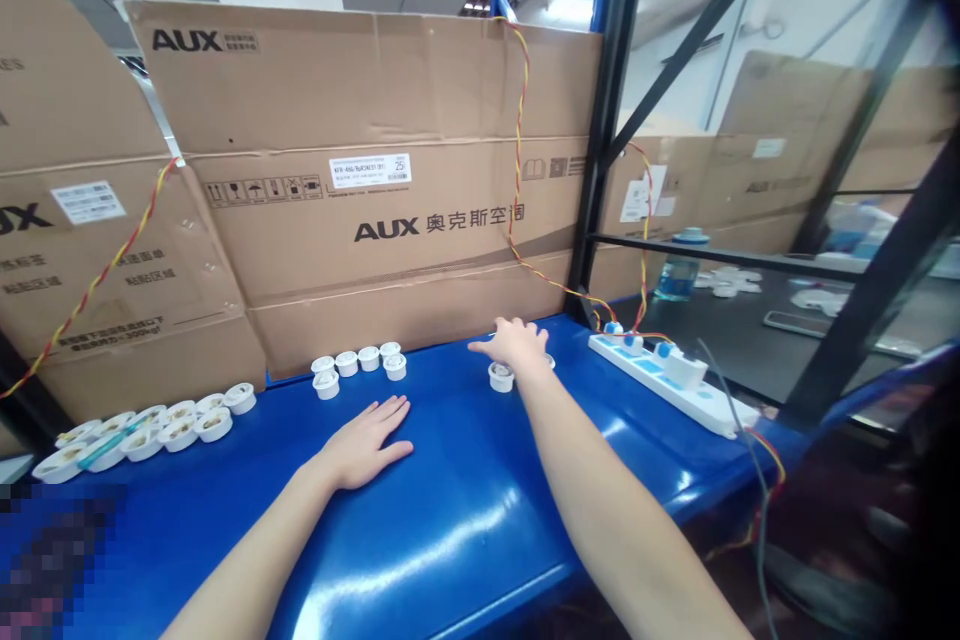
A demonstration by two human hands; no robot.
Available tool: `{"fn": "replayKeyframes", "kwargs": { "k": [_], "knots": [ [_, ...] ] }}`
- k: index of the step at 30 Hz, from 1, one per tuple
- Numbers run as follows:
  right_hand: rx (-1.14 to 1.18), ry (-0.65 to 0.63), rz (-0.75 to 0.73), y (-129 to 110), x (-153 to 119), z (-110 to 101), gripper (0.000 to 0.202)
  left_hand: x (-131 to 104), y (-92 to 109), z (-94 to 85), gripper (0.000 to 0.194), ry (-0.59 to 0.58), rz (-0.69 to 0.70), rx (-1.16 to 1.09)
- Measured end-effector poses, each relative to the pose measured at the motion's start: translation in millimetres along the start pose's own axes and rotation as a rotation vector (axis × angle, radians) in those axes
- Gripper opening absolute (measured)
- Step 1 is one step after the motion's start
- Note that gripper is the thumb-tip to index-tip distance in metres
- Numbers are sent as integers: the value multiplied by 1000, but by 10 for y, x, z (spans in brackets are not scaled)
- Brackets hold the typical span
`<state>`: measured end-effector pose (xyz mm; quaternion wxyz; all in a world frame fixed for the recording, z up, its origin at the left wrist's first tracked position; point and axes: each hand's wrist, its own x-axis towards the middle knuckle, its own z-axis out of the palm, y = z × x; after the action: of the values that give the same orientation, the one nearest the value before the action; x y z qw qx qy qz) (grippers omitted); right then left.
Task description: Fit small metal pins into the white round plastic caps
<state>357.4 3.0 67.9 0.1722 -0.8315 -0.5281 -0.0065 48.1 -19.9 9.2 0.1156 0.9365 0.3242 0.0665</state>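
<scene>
Cups (501, 378) stand just beside right hand (519, 344), its fingers spread, and beyond left hand (367, 445), open on the bench (465, 500). They seem light, rather stiff; better pinch gently around rim.

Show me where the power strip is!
In the head view, the power strip lies on the blue table, right of the right hand, beside the black frame.
</scene>
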Motion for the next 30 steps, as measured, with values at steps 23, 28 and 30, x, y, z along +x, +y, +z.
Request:
{"fn": "replayKeyframes", "kwargs": {
  "k": [23, 28, 30],
  "knots": [
    [-23, -15, -305, -380, -88, 406, 43, -72, -17, -44, 52, 83, -39, -135],
    [-52, -148, -425, -433, -183, 228, 47, -88, -14, -45, 45, 113, -37, -149],
    [-77, -218, -424, -455, -226, 213, 54, -89, -12, -42, 44, 118, -33, -148]
  ]
}}
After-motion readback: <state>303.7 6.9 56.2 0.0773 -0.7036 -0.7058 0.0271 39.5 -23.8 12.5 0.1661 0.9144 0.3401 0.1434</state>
